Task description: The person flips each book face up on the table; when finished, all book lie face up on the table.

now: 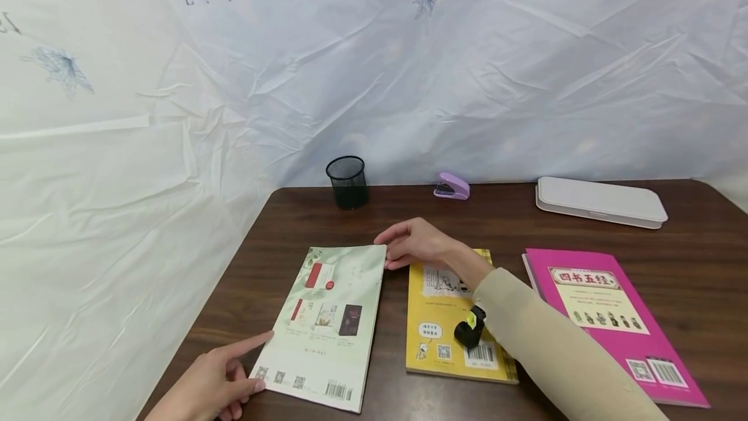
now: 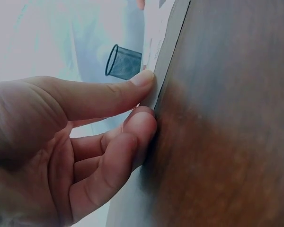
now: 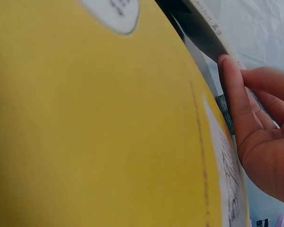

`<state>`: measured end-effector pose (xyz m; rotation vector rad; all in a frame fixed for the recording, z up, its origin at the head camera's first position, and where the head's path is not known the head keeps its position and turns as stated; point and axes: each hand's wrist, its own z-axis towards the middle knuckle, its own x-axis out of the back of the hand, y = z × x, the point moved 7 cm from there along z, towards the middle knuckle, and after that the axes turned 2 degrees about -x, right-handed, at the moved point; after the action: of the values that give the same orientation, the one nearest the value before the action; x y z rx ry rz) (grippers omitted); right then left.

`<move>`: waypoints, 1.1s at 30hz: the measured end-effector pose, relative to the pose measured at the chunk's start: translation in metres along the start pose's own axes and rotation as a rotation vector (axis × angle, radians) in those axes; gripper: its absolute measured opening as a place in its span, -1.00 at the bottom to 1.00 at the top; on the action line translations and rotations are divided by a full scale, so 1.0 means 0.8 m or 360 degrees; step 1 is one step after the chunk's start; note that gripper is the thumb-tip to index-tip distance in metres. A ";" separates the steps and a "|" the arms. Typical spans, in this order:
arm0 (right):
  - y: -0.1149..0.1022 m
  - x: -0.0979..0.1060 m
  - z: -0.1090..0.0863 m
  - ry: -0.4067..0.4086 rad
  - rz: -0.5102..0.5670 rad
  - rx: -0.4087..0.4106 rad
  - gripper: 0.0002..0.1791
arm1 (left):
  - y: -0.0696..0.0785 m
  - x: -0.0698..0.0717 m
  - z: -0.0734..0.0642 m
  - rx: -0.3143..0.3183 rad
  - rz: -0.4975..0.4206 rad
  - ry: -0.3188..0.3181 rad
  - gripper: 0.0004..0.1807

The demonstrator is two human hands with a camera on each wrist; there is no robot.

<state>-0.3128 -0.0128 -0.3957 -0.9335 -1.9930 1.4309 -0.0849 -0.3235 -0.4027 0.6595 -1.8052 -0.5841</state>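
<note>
A pale green and white book lies back cover up at the left of the table. At its lower left corner is my left hand, the index finger stretched along the left edge. The left wrist view has the thumb on the cover and curled fingers against the edge. My right hand holds the book's upper right corner between thumb and fingers, seen by the spine in the right wrist view. Under the right forearm lies a yellow book, partly hidden by it.
To the right, a magenta book lies flat on the brown table. Along the back stand a black mesh pen cup, a lilac stapler and a white case. A white printed curtain hangs behind and at the left.
</note>
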 end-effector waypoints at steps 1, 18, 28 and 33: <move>-0.001 -0.001 0.000 -0.0015 0.0007 0.0015 -0.61 | 0.000 0.000 0.000 -0.0007 0.0000 -0.0002 -0.10; -0.008 -0.005 0.000 -0.0118 -0.0014 0.0146 -0.60 | 0.001 -0.001 -0.001 0.0017 -0.0013 0.0012 -0.10; -0.009 -0.004 0.001 -0.0128 -0.0032 0.0139 -0.61 | 0.008 -0.002 -0.001 -0.0082 0.0048 -0.0012 -0.04; -0.011 -0.007 0.003 -0.0137 -0.0042 0.0166 -0.58 | 0.008 -0.002 -0.001 -0.0065 0.0056 -0.0015 0.01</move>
<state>-0.3131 -0.0199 -0.3882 -0.8104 -1.9634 1.5682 -0.0847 -0.3176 -0.3994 0.5968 -1.8052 -0.5996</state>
